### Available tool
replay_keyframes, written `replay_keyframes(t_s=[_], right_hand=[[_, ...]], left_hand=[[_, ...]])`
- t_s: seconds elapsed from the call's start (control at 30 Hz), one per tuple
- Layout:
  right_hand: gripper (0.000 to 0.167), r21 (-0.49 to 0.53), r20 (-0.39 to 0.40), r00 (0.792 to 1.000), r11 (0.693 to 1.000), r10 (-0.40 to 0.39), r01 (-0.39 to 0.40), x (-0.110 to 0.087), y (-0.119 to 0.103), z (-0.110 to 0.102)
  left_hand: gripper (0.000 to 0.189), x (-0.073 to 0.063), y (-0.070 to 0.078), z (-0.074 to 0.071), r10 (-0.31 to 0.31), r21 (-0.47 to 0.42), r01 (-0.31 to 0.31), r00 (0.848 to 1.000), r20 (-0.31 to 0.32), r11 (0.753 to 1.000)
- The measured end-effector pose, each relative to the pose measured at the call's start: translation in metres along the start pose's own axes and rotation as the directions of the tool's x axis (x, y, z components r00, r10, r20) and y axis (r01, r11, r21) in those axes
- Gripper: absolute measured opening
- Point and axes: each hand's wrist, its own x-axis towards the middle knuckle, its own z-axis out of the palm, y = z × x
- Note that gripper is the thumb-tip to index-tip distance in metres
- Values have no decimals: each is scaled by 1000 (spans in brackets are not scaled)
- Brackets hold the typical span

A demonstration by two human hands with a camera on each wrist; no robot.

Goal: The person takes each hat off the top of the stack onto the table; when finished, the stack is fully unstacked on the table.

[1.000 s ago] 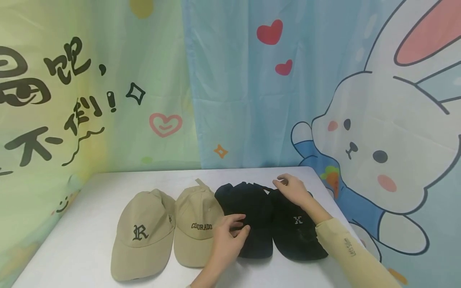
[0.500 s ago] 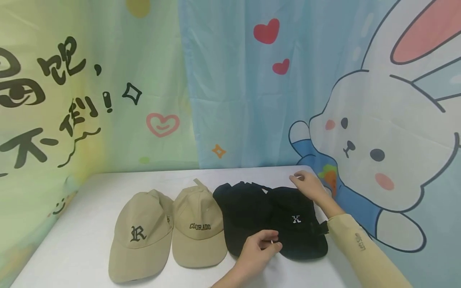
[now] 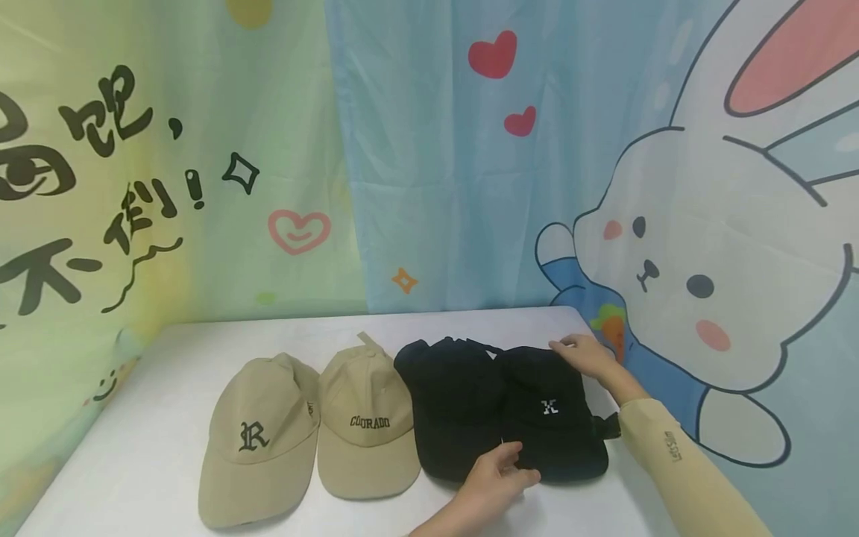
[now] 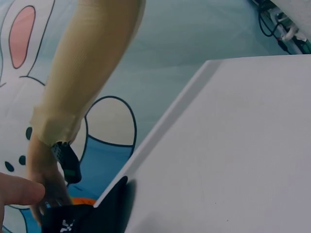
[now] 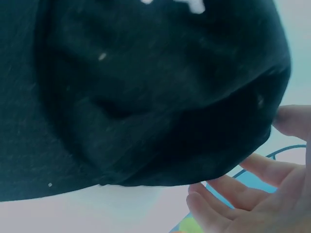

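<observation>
A black cap with a small white X-like logo lies at the right end of a row of caps. My right hand is at the back of its crown; in the right wrist view the thumb and fingertips touch the cap's edge, fairly straight. My left hand is at the front, its fingers loosely bent beside this cap's brim; whether they touch it I cannot tell. A plain black cap lies against it on the left. One finger of my left hand shows in the left wrist view.
Left of the black caps lie a beige COLORADO cap and a larger beige cap with an R. All rest on a white table. A printed curtain hangs behind. Cables show past the table corner.
My left hand has moved right, from the COLORADO cap past the plain black cap to the logo cap's brim. My right hand has shifted right, then down to that cap's crown.
</observation>
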Motion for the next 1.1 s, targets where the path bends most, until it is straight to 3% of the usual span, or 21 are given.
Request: replay_keyframes(t_s=[0.27,0.6,0.83,1.1], right_hand=[[67,5,64,997,999,33,-34,0,9,1],[77,72,144,987,994,70,-81,5,20,6],[76,108,168,983,989,78,-97,5,22,8],[78,123,177,981,987,84,-107,4,20,9]], left_hand=[[69,-1,6,8,-36,0,36,996,-79,999],[64,-5,12,16,-62,-165,48,995,-79,985],[55,-4,10,23,-69,-308,33,992,-107,951],[51,-6,12,31,-66,-394,8,989,-134,919]])
